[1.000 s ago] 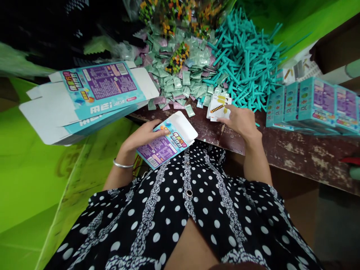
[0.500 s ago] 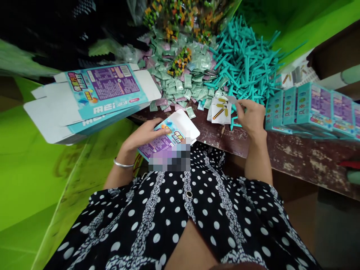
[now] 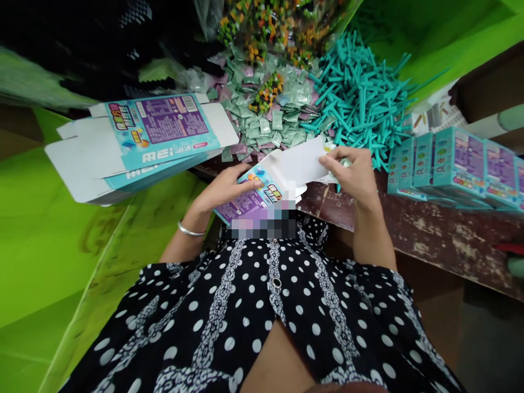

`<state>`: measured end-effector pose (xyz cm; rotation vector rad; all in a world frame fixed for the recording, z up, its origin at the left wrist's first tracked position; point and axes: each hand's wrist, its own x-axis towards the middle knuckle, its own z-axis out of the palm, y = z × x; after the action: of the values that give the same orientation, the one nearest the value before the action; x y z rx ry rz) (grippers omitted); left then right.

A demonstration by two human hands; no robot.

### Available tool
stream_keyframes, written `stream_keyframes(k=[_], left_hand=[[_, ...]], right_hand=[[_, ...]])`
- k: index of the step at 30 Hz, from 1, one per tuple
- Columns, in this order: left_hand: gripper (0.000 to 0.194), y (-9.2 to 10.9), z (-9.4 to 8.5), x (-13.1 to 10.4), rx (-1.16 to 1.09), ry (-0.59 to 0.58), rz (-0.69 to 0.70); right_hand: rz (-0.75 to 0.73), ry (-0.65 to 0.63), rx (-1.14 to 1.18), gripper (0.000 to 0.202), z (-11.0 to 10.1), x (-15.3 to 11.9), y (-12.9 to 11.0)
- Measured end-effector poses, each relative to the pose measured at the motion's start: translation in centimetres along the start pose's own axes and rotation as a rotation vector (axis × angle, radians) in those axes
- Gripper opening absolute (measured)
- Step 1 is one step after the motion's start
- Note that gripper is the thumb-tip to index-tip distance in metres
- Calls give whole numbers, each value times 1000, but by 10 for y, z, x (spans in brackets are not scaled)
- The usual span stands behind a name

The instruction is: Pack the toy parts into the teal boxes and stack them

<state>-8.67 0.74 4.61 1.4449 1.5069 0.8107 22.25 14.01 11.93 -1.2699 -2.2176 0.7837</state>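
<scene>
My left hand (image 3: 229,188) grips a purple and teal cardboard box (image 3: 245,202), its thumb lying across the printed face. The box's end flaps stand open toward the right. Between my right thumb and fingers is a white paper card (image 3: 303,160), its blank side facing up. The card's left edge is at the box's open end; I cannot tell how far inside it reaches. My right hand (image 3: 347,172) is closed on the card's right edge, above the table. Part of the box's lower side is blurred out.
Flattened boxes (image 3: 164,128) lie stacked at the left. Behind are small sachets (image 3: 266,128), a bag of orange and green pieces (image 3: 282,27), and a heap of teal plastic sticks (image 3: 364,98). Filled-out boxes (image 3: 462,158) stand in a row at right on the worn table (image 3: 429,234).
My right hand has lifted a card off the small pile and brought it left to the box's open end. My left hand and the box have shifted slightly right.
</scene>
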Motion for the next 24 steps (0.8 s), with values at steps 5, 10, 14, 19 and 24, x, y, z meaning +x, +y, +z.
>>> stream_keyframes(k=[5, 10, 14, 19, 24], left_hand=[[58, 10, 3, 1, 11, 46, 33], [63, 8, 3, -1, 10, 74, 15], [64, 1, -1, -4, -14, 80, -5], [61, -19, -12, -10, -1, 113, -67], [64, -33, -14, -12, 3, 55, -132]], right_hand=[[-50, -400, -38, 19, 28, 4, -40], [-16, -522, 42, 49, 46, 10, -60], [18, -344, 31, 40, 37, 11, -54], [203, 76, -458, 28, -28, -4, 37], [175, -50, -590, 36, -43, -48, 142]])
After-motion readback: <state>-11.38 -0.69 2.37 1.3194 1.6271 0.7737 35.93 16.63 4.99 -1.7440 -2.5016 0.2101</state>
